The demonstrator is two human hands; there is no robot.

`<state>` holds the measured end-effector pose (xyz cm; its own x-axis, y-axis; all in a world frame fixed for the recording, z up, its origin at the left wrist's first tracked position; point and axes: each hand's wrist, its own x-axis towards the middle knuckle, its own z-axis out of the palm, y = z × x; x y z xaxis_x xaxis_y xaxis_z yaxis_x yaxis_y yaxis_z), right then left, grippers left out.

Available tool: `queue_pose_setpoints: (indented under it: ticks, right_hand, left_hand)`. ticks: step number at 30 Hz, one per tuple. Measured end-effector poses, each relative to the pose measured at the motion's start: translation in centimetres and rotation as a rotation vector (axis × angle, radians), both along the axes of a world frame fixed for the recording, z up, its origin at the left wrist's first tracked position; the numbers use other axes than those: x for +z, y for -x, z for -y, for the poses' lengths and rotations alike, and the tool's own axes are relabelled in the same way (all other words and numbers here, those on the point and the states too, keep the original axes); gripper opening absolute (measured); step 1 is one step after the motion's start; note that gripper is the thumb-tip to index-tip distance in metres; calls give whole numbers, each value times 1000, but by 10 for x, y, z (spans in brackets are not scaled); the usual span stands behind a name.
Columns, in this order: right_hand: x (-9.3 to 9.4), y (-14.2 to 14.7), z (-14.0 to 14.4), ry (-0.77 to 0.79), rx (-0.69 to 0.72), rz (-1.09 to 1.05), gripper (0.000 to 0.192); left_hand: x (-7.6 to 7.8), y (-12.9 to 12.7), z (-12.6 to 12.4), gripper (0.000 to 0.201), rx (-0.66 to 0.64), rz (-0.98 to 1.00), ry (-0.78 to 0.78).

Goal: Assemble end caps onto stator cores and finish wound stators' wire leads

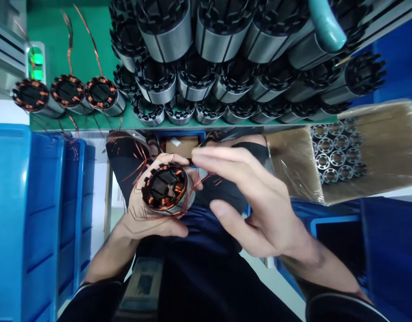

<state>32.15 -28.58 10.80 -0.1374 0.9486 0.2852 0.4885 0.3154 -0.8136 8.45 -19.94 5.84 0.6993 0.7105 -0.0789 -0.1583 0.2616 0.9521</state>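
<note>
The motor core (165,188) in the left hand (148,210) is black inside, ringed with shiny copper-orange wire, its shell steel grey. Three more wound cores (68,94) on the green bench (91,36) show the same orange-and-black banding. The stacked bare cores (206,58) are silver-grey with black ends. Bright blue bins (24,214) stand at one side; the cardboard box (376,152) is brown, lined with clear film, holding silver rings. A teal tube (326,22) crosses the stack. The clothing is dark navy.

- No text, label, brand, number or sign can be read anywhere in this view.
- The pale tag (180,146) under the green bench (91,120) shows no readable marks.
</note>
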Motion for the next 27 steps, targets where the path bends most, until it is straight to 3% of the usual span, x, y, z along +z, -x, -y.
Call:
queue_pose_setpoints:
  ticks: [4, 7, 11, 13, 14, 15, 17, 19, 21, 24, 27]
  right_hand:
    - [5, 19, 5, -11, -94, 126, 70]
    - [5, 19, 8, -45, -119, 236, 74]
    - [5, -2, 3, -45, 16, 238, 38]
    - [1, -4, -1, -34, 115, 20, 10]
    - [-2, 0, -3, -15, 146, -157, 7]
    - [-7, 8, -4, 18, 153, -360, 15]
    - [-20, 32, -4, 107, 88, -737, 24]
    - [-36, 57, -3, 118, 17, -893, 20]
    - [-52, 74, 1, 29, 1, -768, 8]
    - [-66, 73, 14, -108, -69, -525, 10]
    - [-67, 50, 31, -41, -164, -507, 13]
  left_hand:
    - [-16, -1, 11, 78, 76, 48, 98]
    - [-20, 2, 13, 76, 135, 72, 138]
    - [-17, 11, 3, 67, 92, 36, 73]
    - [-19, 12, -1, 58, 110, -48, -38]
    - [-20, 10, -2, 57, 109, -72, -54]
    - [-23, 6, -1, 59, 98, -63, -28]
    - [-27, -8, 4, 66, 104, 66, 127]
    - [-30, -25, 13, 69, 170, 208, 313]
    - [-32, -40, 19, 61, 247, 259, 445]
    - [-40, -47, 16, 51, 265, 236, 540]
    - [-49, -31, 1, 55, 342, 10, 282]
